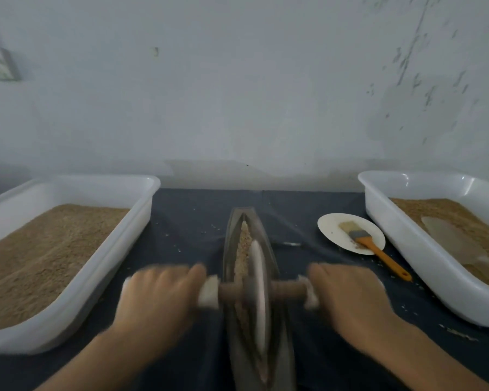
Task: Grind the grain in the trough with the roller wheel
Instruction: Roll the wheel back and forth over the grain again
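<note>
Grinding under way: left hand point(160, 294) and right hand point(347, 294) each curl round an end of the axle handle point(287, 290), roller wheel point(257, 289) standing in the narrow trough point(266, 235) at worktop point(187, 221) centre. Grain point(243, 244) in the far half looks coarse, so plenty left to crush. 2 white tubs point(136, 221) of grain flank; brush point(370, 244) on plate point(331, 224)

Roller wheel standing in the grain trough

Grey boat-shaped trough point(232, 238) holds tan grain point(244, 244); the upright roller wheel point(259, 289) sits inside, wooden axle point(287, 289) crosswise.
</note>
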The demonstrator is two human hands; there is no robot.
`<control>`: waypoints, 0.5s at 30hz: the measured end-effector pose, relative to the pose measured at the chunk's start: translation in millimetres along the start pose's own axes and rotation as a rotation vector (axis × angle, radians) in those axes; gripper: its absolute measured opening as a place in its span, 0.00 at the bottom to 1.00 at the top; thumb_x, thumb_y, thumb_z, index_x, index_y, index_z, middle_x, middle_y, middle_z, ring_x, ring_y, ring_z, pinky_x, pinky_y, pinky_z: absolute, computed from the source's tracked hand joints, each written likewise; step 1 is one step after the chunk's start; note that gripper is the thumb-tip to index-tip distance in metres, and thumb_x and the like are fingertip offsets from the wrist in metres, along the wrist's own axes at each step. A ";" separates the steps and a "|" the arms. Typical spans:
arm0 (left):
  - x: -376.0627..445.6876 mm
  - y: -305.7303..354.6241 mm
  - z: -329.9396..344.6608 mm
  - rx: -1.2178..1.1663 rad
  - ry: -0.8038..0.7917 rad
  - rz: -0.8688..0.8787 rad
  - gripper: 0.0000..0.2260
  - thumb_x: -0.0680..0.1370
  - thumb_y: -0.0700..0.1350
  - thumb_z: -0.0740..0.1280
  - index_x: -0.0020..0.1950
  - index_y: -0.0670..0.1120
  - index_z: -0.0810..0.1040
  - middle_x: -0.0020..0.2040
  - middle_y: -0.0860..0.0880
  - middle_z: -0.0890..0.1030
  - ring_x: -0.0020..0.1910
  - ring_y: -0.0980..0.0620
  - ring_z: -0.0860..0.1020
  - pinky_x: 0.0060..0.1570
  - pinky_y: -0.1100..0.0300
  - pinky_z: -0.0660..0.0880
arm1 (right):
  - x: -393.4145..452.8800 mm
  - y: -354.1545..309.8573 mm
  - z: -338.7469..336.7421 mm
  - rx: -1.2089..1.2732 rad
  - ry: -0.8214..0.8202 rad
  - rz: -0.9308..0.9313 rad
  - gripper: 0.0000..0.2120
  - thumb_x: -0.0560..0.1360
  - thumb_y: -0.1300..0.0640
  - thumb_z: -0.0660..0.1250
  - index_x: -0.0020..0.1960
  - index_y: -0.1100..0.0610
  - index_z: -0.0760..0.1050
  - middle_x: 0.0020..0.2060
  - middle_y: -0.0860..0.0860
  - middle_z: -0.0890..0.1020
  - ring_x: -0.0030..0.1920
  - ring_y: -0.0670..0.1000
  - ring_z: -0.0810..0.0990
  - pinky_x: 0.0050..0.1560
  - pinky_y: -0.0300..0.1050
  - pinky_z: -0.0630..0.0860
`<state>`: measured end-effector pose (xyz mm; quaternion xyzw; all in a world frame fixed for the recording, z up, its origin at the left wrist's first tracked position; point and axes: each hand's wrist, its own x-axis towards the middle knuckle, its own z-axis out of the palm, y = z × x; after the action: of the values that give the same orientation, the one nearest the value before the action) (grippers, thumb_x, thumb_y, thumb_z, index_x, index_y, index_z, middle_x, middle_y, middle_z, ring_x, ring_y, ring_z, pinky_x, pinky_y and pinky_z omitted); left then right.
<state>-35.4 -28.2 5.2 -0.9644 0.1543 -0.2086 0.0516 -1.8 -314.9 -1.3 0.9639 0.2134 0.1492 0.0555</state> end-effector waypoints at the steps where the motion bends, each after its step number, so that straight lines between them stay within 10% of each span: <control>1: -14.9 2.5 -6.8 -0.051 0.089 0.055 0.21 0.54 0.51 0.79 0.36 0.54 0.70 0.28 0.55 0.72 0.25 0.52 0.73 0.27 0.61 0.59 | -15.3 -2.3 -10.8 0.017 0.084 -0.059 0.22 0.53 0.45 0.80 0.37 0.47 0.69 0.28 0.46 0.74 0.26 0.47 0.73 0.26 0.42 0.66; 4: -30.8 4.0 -14.1 -0.080 0.104 0.088 0.22 0.50 0.49 0.81 0.33 0.54 0.71 0.26 0.56 0.70 0.23 0.54 0.72 0.28 0.63 0.57 | -28.0 -6.2 -24.6 0.013 0.154 -0.105 0.26 0.39 0.52 0.81 0.31 0.49 0.70 0.23 0.46 0.71 0.20 0.46 0.67 0.27 0.39 0.56; 9: 33.3 -4.6 15.9 0.103 -0.059 -0.060 0.16 0.65 0.55 0.76 0.44 0.56 0.71 0.36 0.55 0.77 0.33 0.55 0.78 0.31 0.61 0.64 | 38.1 1.4 13.5 -0.018 -0.053 0.092 0.11 0.72 0.49 0.68 0.45 0.45 0.64 0.42 0.45 0.78 0.40 0.49 0.77 0.38 0.46 0.70; 15: 114.1 -28.5 36.4 0.160 -0.031 -0.156 0.07 0.76 0.53 0.64 0.47 0.53 0.69 0.43 0.53 0.79 0.42 0.50 0.80 0.39 0.56 0.73 | 115.7 14.0 39.1 -0.048 0.132 0.151 0.08 0.74 0.49 0.67 0.47 0.51 0.70 0.42 0.49 0.81 0.40 0.55 0.80 0.34 0.46 0.61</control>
<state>86.4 -36.3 20.9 -0.9694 0.0609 -0.2085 0.1143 116.0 -279.8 -5.5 0.9637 0.1398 0.2212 0.0530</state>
